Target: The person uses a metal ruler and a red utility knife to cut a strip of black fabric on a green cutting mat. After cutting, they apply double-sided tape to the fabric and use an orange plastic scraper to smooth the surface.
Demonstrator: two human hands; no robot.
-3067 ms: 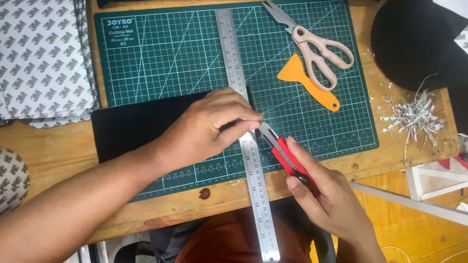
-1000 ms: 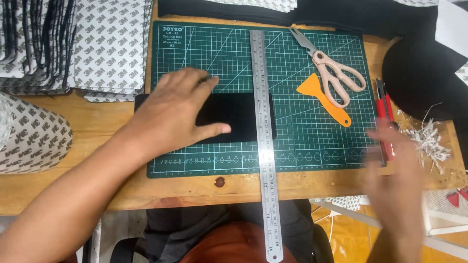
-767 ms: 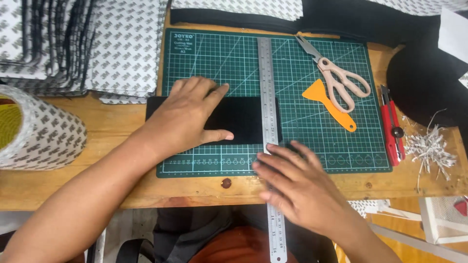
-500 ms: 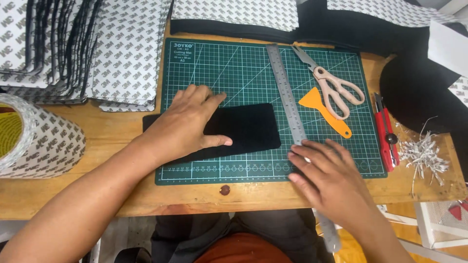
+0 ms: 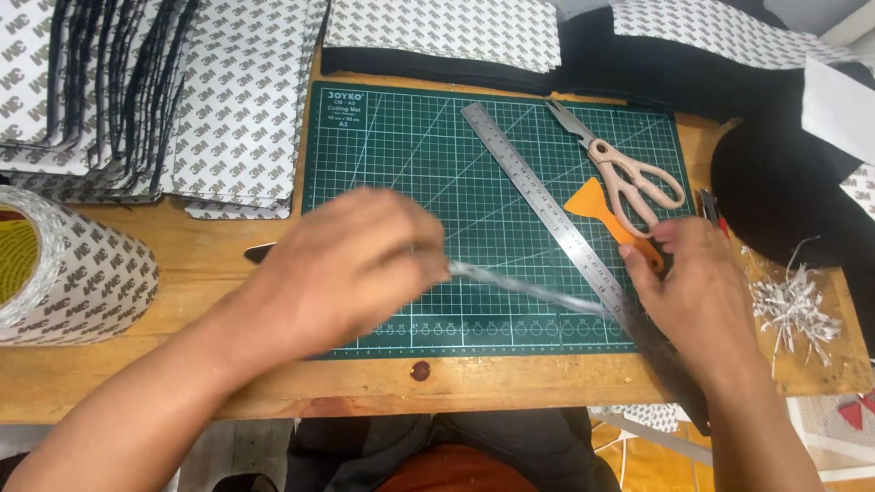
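Note:
My left hand (image 5: 351,264) is blurred over the green cutting mat (image 5: 401,155) and grips a thin black sheet with a pale printed backing (image 5: 519,290). The sheet is lifted and seen nearly edge-on; it reaches right towards my right hand (image 5: 697,296). A dark corner of the sheet pokes out left of my left hand. My right hand lies flat with its fingers apart on the lower end of a steel ruler (image 5: 529,182). The ruler lies diagonally across the mat. The fingertips of my right hand touch an orange scraper (image 5: 592,200).
Scissors (image 5: 629,173) lie on the mat's upper right, and a red utility knife (image 5: 711,208) lies just past them. Stacks of printed-backed sheets (image 5: 137,100) fill the upper left. A large tape roll (image 5: 82,273) stands at left. Paper shreds (image 5: 793,305) and black fabric (image 5: 784,182) are at right.
The knife was set down at right. My right hand swung the ruler off the black sheet to a diagonal. My left hand went from pressing the sheet flat to lifting it.

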